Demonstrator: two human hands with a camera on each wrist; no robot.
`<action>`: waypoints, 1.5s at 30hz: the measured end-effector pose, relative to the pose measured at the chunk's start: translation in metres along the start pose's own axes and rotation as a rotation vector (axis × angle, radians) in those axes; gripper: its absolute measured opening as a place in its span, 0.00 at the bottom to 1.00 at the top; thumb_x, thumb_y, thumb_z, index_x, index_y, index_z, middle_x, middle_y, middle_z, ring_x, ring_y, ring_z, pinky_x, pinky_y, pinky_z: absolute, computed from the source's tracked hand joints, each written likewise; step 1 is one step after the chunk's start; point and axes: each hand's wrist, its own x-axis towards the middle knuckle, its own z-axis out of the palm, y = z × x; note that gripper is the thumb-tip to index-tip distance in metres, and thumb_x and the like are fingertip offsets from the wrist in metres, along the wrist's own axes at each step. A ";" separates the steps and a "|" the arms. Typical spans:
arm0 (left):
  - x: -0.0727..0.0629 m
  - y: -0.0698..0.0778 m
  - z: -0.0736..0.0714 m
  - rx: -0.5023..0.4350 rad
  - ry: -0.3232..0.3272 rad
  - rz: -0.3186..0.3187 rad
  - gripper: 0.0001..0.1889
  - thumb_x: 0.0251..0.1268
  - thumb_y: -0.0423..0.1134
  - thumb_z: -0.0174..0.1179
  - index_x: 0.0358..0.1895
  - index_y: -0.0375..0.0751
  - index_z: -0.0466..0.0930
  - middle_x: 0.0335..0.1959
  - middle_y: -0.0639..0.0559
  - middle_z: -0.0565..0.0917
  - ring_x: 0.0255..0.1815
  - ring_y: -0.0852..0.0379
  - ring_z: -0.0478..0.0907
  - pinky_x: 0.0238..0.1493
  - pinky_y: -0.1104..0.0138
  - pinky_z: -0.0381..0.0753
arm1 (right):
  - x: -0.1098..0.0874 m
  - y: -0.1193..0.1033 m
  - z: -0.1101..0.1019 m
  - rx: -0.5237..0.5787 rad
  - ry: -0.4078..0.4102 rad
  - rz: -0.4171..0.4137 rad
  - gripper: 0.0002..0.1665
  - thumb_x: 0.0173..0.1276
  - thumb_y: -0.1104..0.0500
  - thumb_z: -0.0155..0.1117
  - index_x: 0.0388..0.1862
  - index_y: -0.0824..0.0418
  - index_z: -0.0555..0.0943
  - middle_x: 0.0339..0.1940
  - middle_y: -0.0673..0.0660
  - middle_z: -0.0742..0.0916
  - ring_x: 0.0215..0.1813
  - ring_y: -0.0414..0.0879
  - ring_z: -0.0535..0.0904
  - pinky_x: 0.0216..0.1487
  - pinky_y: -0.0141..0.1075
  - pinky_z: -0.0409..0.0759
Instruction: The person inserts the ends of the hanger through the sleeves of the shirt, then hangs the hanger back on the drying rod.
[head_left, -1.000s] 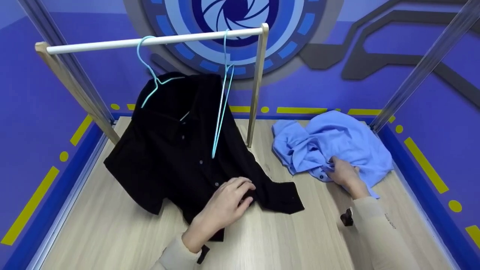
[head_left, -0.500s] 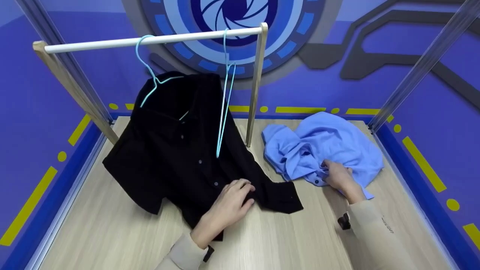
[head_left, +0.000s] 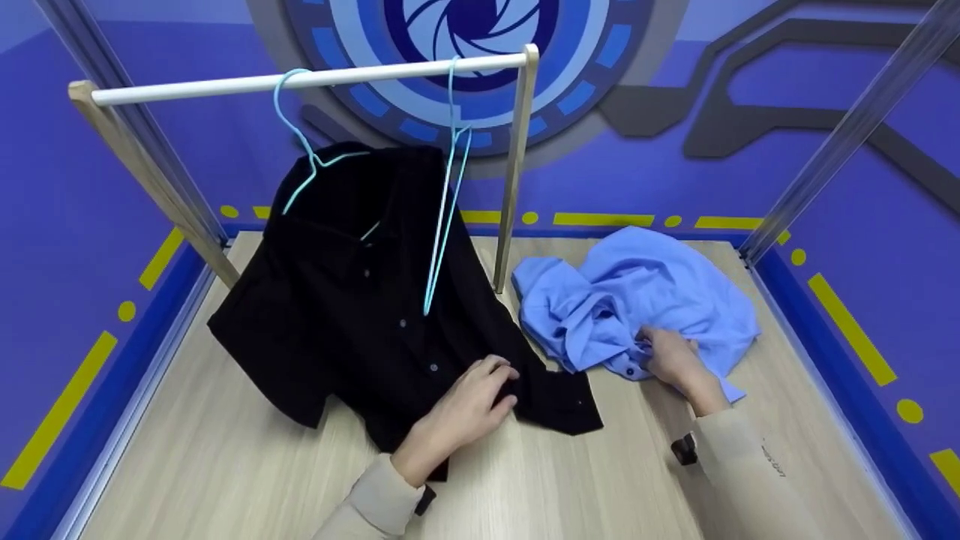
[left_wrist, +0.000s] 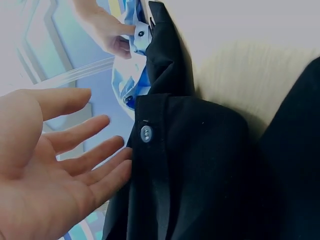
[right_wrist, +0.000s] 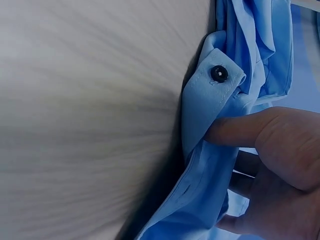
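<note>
left hand (head_left: pixel 466 405): released, fingers loosely extended; from my end it lies at the lower front of the black shirt (head_left: pixel 337 315). on the left wrist feed i see the palm facing the lens and the fingertips at the buttoned edge, near a grey button (left_wrist: pixel 146 133); whether they press the cloth i cannot tell.
right hand (head_left: pixel 671 361): grasping the blue shirt (head_left: pixel 645 274) by its near edge; my right wrist feed puts the thumb at a fold just beside a dark button (right_wrist: pixel 219 73), with fingers behind the cloth.
left post (head_left: pixel 150 165): wooden, leaning a little in my head view, joined to a white rail (head_left: pixel 375 73).
left hanger (head_left: pixel 296 135): turquoise, hooked on the rail, its arms inside the collar of the black shirt.
black shirt: hung from that hanger, its lower part spread on the wooden tabletop (head_left: pixel 187 465), one sleeve reaching toward the blue shirt.
right hanger (head_left: pixel 439 225): also turquoise, on the rail, hanging edge-on in front of the black shirt.
right post (head_left: pixel 516 165): wooden, at the rail's other end, between the two shirts.
blue shirt: crumpled in a heap on the tabletop, right of the right post.
right wall (head_left: pixel 885 225): blue-purple, with yellow dashes along its foot.
</note>
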 end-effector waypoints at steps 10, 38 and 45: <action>0.007 0.000 0.011 0.083 0.060 0.068 0.12 0.68 0.36 0.67 0.50 0.36 0.85 0.55 0.45 0.81 0.58 0.49 0.78 0.62 0.60 0.76 | -0.005 -0.005 0.005 -0.012 -0.028 0.033 0.21 0.54 0.76 0.65 0.47 0.62 0.81 0.41 0.64 0.86 0.51 0.70 0.80 0.49 0.69 0.68; 0.010 -0.029 0.013 0.282 -0.316 -0.228 0.22 0.77 0.51 0.57 0.62 0.39 0.83 0.67 0.36 0.76 0.72 0.40 0.69 0.75 0.49 0.58 | -0.020 -0.010 0.007 -0.039 0.052 -0.128 0.22 0.47 0.79 0.67 0.41 0.63 0.83 0.36 0.61 0.87 0.42 0.64 0.83 0.41 0.59 0.78; 0.013 -0.043 0.005 0.315 -0.308 -0.324 0.24 0.78 0.51 0.55 0.64 0.36 0.80 0.68 0.34 0.75 0.73 0.39 0.67 0.76 0.48 0.56 | -0.025 -0.008 0.007 -0.005 0.069 -0.180 0.23 0.45 0.80 0.68 0.41 0.64 0.84 0.38 0.60 0.88 0.43 0.64 0.84 0.44 0.59 0.80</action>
